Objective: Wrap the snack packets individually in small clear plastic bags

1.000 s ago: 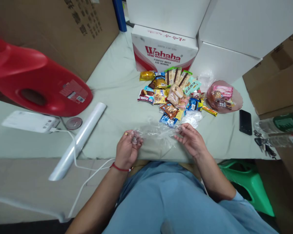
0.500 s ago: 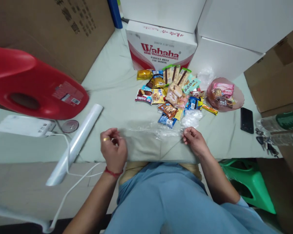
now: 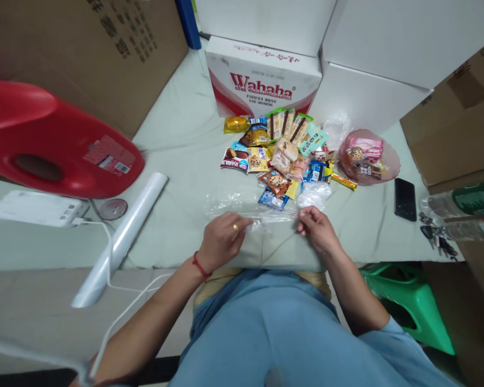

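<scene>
The clear plastic (image 3: 280, 216) spans between the right hand (image 3: 318, 230), pinching one end, and the left hand (image 3: 222, 240), touching it, grip unclear.

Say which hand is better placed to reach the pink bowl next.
Right, probably: the right hand is nearer the pink bowl; the left hand is farther away. The right one pinches clear plastic, though, and would need freeing first.

The place looks like a room in a home or a storeroom; which of them is unclear. Beyond the left hand (image 3: 226, 239) and right hand (image 3: 318, 228), a Wahaha water carton (image 3: 262, 78) stands on a cloth-covered worktop (image 3: 181, 129). Leftward is a red jug (image 3: 70, 142); rightward, a phone (image 3: 405, 199), keys (image 3: 438, 236) and a plastic stool (image 3: 423, 303).
</scene>
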